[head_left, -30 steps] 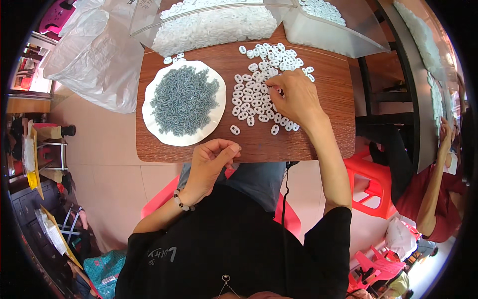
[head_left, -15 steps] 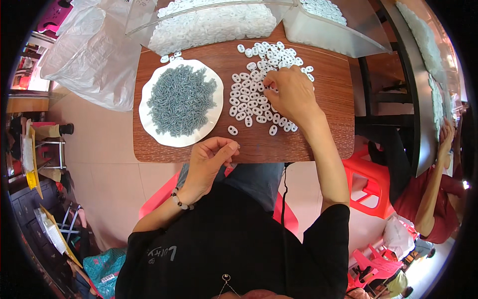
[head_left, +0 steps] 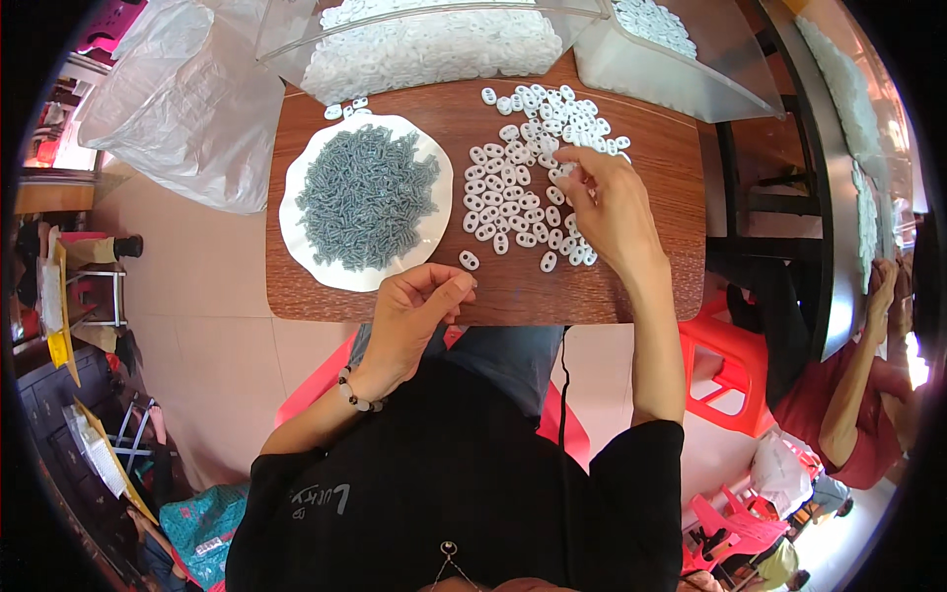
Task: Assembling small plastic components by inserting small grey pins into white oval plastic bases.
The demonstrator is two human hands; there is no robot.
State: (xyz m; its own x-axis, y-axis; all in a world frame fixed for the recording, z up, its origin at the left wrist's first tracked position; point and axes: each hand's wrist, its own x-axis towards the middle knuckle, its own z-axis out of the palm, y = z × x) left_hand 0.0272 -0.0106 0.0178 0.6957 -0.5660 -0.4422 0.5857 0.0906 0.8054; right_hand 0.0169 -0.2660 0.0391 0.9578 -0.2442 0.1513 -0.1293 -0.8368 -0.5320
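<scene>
The right hand (head_left: 619,205) has thumb and forefinger close together among white two-hole beads (head_left: 509,209), perhaps gripping one; the left hand (head_left: 412,311) pinches its fingertips together, contents unclear.

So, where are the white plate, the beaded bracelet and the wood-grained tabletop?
White plate (head_left: 431,235), head view: lower-right rim.
Beaded bracelet (head_left: 362,405), head view: lower beads.
Wood-grained tabletop (head_left: 679,219), head view: bare right side.

Bins (head_left: 641,84) of white parts (head_left: 651,28), plastic stools (head_left: 748,360) and another person (head_left: 838,424) at a neighbouring table (head_left: 837,252) suggest a workshop.
</scene>
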